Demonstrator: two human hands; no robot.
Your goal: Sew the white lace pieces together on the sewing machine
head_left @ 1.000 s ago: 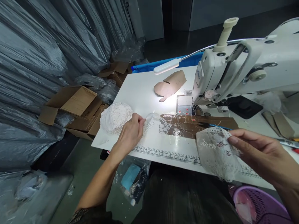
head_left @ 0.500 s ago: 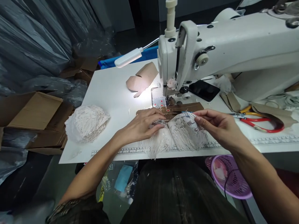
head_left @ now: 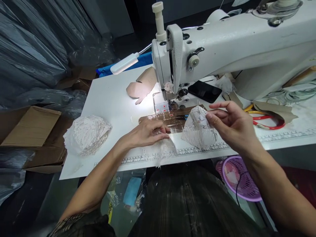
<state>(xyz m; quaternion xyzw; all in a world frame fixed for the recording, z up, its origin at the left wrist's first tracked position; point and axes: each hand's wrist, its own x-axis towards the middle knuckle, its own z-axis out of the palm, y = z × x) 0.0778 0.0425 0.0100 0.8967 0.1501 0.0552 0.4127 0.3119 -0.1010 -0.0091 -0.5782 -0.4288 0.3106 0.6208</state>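
My left hand (head_left: 150, 132) is closed on a small piece of white lace (head_left: 164, 148) that hangs down over the printed ruler near the table's front edge. In my right hand (head_left: 228, 126), thumb and fingers pinch a second, cup-shaped lace piece (head_left: 199, 130) by its upper right edge. A gap separates the two pieces. Just behind both hands lies a brown taped cardboard strip (head_left: 177, 121), in front of the needle area of the white sewing machine (head_left: 163, 69). Dark tips of a tool with blue on it show on the strip.
A heap of white lace pieces (head_left: 86, 135) sits at the table's left. Paper pattern pieces (head_left: 142, 85) lie behind. To the right are a black phone (head_left: 204, 91) and red-handled scissors (head_left: 269, 122). A purple basket (head_left: 243, 179) stands below the front edge.
The two lace pieces, close together before, are now apart. My right hand has lifted its piece, and my left hand has drawn slightly left with the other. The camera view has shifted.
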